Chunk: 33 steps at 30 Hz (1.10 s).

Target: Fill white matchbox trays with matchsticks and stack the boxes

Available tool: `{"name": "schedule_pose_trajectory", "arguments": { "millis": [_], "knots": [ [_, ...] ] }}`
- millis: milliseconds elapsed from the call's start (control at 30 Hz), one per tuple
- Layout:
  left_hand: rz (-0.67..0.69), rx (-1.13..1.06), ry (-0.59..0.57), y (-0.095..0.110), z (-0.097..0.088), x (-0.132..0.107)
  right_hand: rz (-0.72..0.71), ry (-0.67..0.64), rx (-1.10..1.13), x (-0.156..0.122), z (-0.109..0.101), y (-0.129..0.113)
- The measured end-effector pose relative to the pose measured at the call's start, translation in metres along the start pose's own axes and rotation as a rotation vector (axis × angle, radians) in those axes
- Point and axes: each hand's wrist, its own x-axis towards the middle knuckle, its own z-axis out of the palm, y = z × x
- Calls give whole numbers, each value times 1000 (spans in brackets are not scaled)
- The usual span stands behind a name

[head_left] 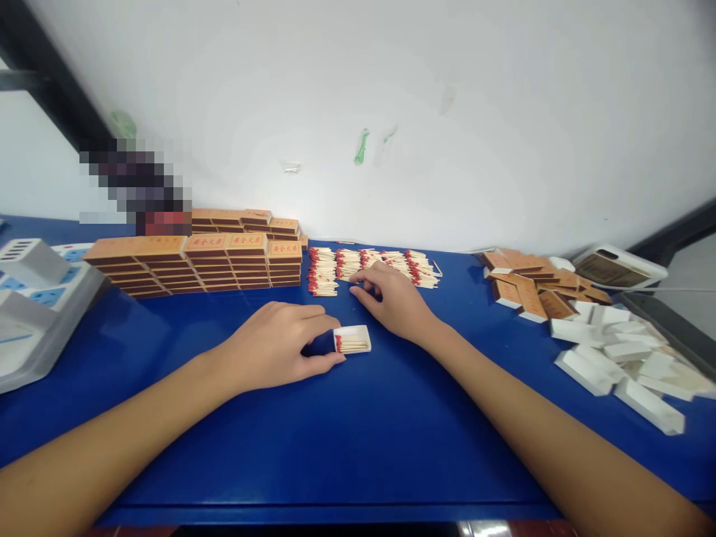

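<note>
A small white matchbox tray (361,333) rests on the blue table, with several red-headed matches (353,345) lying inside along its near side. My left hand (283,339) holds the tray at its left end, thumb below and fingers above. Beyond the tray, my right hand (391,298) is at the front of the rows of loose matches (347,262). Its fingers are bent, thumb and forefinger slightly apart, with no match visible between them. The palm hides part of the middle rows.
Filled-out stacks of brown matchboxes (224,261) stand at left. Loose matchbox sleeves (523,287) and a heap of white trays (609,350) lie at right, near a white phone-like object (620,267). A power strip (67,328) with plugs sits far left. A white wall (447,171) rises behind.
</note>
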Motion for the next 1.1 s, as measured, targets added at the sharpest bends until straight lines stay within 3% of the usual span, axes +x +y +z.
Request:
{"name": "schedule_pose_trajectory", "arguments": {
  "millis": [200, 367, 567, 833, 1100],
  "knots": [
    [0, 25, -13, 1, -4, 0, 70, -77, -23, 1, -6, 0],
    [-36, 35, -8, -2, -5, 1, 48, -135, -31, -10, -20, -1],
    [-137, 64, 44, -7, -6, 2, 100, -200, 110, -27, -37, -21],
    [-85, 57, 30, -2, -3, 1, 12, -339, 111, -33, -29, -44],
    [-61, 58, 39, -3, -3, 1, -7, -261, 171, -35, -26, -47]
  ]
}}
